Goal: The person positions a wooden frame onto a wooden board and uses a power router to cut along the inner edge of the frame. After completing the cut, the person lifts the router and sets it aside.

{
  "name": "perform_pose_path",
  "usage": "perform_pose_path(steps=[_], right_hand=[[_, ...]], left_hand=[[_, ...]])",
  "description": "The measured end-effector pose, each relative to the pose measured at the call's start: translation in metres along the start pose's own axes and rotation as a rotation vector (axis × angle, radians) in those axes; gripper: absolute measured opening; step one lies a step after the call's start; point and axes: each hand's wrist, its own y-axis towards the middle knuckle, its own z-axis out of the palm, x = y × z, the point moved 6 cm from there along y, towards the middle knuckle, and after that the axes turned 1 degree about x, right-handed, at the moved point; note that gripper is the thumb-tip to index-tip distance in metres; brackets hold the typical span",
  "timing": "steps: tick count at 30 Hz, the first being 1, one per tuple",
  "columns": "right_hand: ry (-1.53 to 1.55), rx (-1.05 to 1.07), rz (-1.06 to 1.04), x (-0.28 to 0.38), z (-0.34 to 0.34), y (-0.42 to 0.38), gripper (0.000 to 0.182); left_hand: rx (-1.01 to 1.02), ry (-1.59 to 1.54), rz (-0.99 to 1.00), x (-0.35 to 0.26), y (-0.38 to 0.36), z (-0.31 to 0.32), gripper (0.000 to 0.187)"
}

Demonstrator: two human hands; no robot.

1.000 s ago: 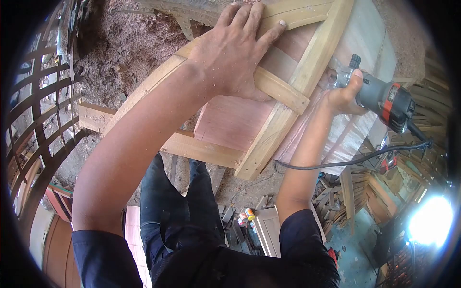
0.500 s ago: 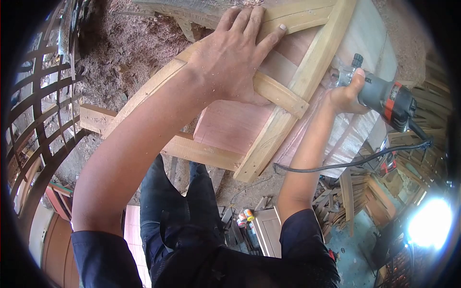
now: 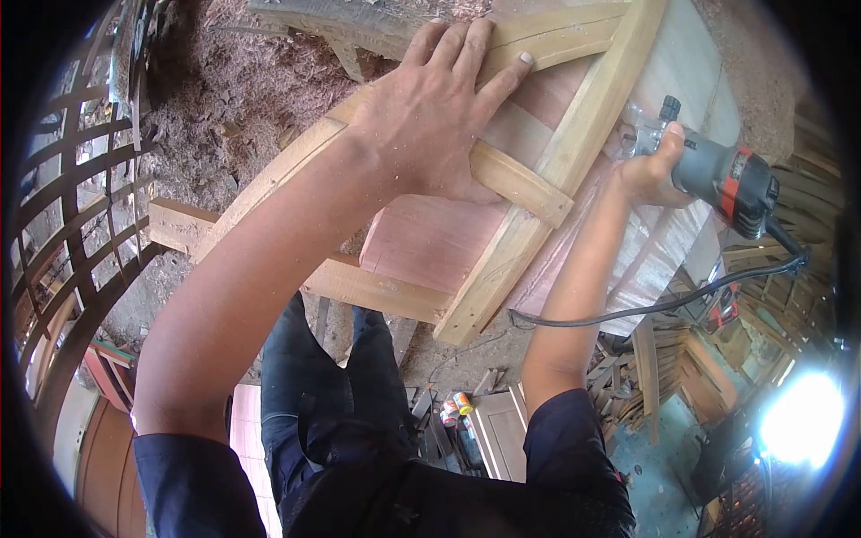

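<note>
My left hand (image 3: 421, 125) lies flat with fingers spread across a curved wooden frame (image 3: 574, 125), pressing on its slats. In my right hand (image 3: 653, 177) is a grey and black trim router (image 3: 722, 179) with a red band, held on its side at the frame's right edge. Its clear base faces the frame, and the bit is hard to make out. A black power cord (image 3: 664, 308) trails from its rear over my right forearm. Beneath the frame is a pinkish wooden board (image 3: 435, 238).
Wood shavings (image 3: 224, 99) cover the ground at upper left, near a dark metal lattice (image 3: 76, 193). A rough timber (image 3: 332, 22) lies at the top. Scrap wood strips (image 3: 628, 386) are piled at lower right, near a bright light (image 3: 801, 420). A small yellow-topped container (image 3: 463, 403) stands below.
The router in my right hand has shifted very slightly to the right. My left hand stays on the frame in the same spread pose.
</note>
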Motion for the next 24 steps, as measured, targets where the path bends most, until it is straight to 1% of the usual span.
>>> perform_pose_path(steps=[8, 11, 13, 17, 19, 24], right_hand=[[0.002, -0.042, -0.025, -0.007, 0.0, 0.004, 0.055], [-0.006, -0.011, 0.03, -0.005, 0.007, 0.006, 0.056], [0.016, -0.03, 0.001, -0.007, 0.009, 0.008, 0.054], [0.034, -0.031, -0.042, -0.009, 0.012, 0.012, 0.051], [-0.016, -0.009, 0.006, -0.013, 0.012, 0.013, 0.051], [-0.004, -0.014, -0.01, -0.016, 0.016, 0.016, 0.051]], left_hand=[[-0.02, -0.016, 0.008, 0.0, 0.0, 0.0, 0.125], [-0.007, -0.015, 0.012, 0.0, 0.001, 0.001, 0.124], [-0.044, -0.061, 0.007, -0.001, 0.002, 0.005, 0.125], [-0.036, -0.068, 0.01, 0.0, 0.003, 0.005, 0.124], [0.09, -0.067, -0.071, 0.001, 0.005, 0.009, 0.145], [0.107, -0.065, -0.065, 0.002, 0.006, 0.006, 0.144]])
